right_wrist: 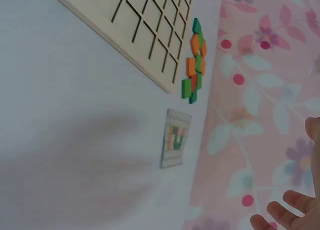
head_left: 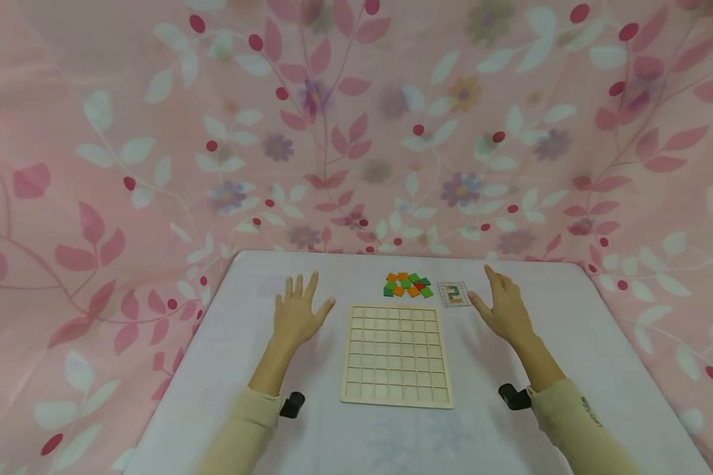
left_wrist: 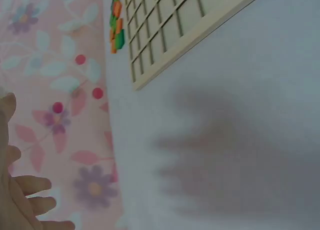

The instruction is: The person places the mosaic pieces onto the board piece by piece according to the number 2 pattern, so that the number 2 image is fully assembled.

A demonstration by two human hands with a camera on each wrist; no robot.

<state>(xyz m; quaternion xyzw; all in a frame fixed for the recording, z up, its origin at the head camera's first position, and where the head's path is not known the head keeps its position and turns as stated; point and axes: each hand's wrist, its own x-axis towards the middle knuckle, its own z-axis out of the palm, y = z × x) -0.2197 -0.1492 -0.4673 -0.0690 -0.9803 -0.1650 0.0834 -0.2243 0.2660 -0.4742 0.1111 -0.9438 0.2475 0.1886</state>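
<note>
A pale wooden grid board point(head_left: 397, 356) with square cells lies flat on the white table. Beyond its far edge is a loose cluster of small square tiles point(head_left: 405, 284) in orange, green and red. To the right of them lies a small pattern card point(head_left: 453, 294) with a gridded coloured figure. My left hand point(head_left: 297, 315) hovers left of the board, fingers spread and holding nothing. On the other side my right hand point(head_left: 504, 309) is held above the table near the card, fingers extended, with nothing in it. Both wrist views show shadows of the hands on the tabletop.
A white table point(head_left: 226, 369) carries everything, and its far edge meets a pink floral curtain point(head_left: 356, 132). Black wrist cameras point(head_left: 292, 405) are strapped at both cuffs.
</note>
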